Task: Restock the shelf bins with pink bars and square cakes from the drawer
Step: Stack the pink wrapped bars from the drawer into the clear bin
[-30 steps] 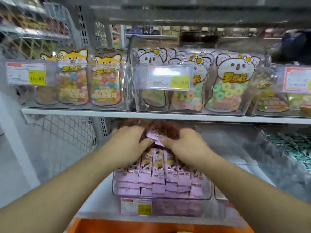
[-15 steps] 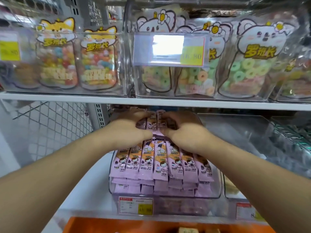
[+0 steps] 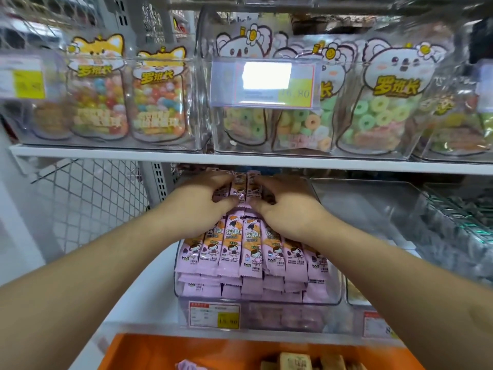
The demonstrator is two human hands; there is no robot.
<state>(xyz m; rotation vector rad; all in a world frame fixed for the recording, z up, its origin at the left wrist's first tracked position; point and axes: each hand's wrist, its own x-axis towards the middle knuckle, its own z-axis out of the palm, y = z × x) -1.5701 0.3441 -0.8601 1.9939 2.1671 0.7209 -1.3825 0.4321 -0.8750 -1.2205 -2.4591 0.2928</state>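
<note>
Head view, lower shelf, items left to right.

1. Wire mesh panel: at the shelf's left end, behind the left forearm.
2. Left hand: fingers curled round a bundle of pink bars at the back of the clear bin, thumb pressed to the bundle's near face.
3. Pink bars, stocked: rows fill the same bin from the front wall back, stacked several layers deep, top layer lying flat with printed faces up. The bin stands at the shelf's front edge, a price tag on its front.
4. Right hand: grips the same bundle from the other side, fingers spread over its top.
5. Neighbouring clear bin, right of the bars: looks nearly empty; contents at its front are unclear.
6. Orange drawer, bottom edge of view: holds one stray pink wrapper and several square cakes.

Status, as judged: the pink-bar bin is almost full and the last bundle is being seated; the square cakes are not yet moved.

Obstruction: the upper shelf, laden with candy pouches in clear bins, overhangs the working bin and leaves little headroom at its back.
</note>
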